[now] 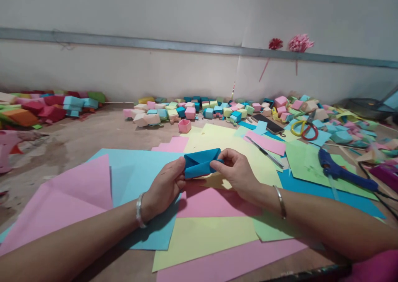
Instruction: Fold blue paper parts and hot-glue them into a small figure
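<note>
A folded blue paper piece [201, 164] with a hollow middle is held between both hands above the coloured sheets. My left hand [164, 184] grips its left end, thumb on top and fingers curled beneath. At the right end, my right hand [238, 170] pinches the paper between thumb and fingers. Under the hands lie a pink sheet [217, 203], a pale yellow sheet [211, 232] and a light blue sheet [139, 170].
Small folded paper boxes [189, 112] line the back. On the right are a blue glue gun [345, 174], scissors [304, 131], a phone [267, 124] and a silver pen-like tool [264, 151]. Another person's hand [31, 136] shows at the left edge.
</note>
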Demonstrator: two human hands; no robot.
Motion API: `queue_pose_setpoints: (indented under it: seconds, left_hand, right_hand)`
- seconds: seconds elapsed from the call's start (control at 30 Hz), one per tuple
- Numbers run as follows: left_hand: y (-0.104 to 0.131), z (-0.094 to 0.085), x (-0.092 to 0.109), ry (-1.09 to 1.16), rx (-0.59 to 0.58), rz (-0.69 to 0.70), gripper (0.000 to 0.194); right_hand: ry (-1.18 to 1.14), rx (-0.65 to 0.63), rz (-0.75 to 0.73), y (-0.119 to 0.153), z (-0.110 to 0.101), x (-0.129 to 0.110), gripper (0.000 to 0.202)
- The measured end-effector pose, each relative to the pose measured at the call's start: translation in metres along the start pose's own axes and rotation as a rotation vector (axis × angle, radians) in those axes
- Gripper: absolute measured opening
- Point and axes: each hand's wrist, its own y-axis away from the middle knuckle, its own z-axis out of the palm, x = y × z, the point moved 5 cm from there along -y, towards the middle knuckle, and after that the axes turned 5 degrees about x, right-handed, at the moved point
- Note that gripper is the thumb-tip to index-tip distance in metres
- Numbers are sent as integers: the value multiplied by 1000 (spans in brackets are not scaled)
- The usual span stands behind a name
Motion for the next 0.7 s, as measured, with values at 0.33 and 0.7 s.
queue_pose_setpoints:
  seconds: [0.33,0.7]
  left_hand:
    - [3,6,1,-217,29,4,29]
    - [-2,-7,-1,-205,72,36,34]
  right_hand:
    - [46,6,-23,-3,-2,6,25]
    - [82,-28,-10,-4,-5,4,23]
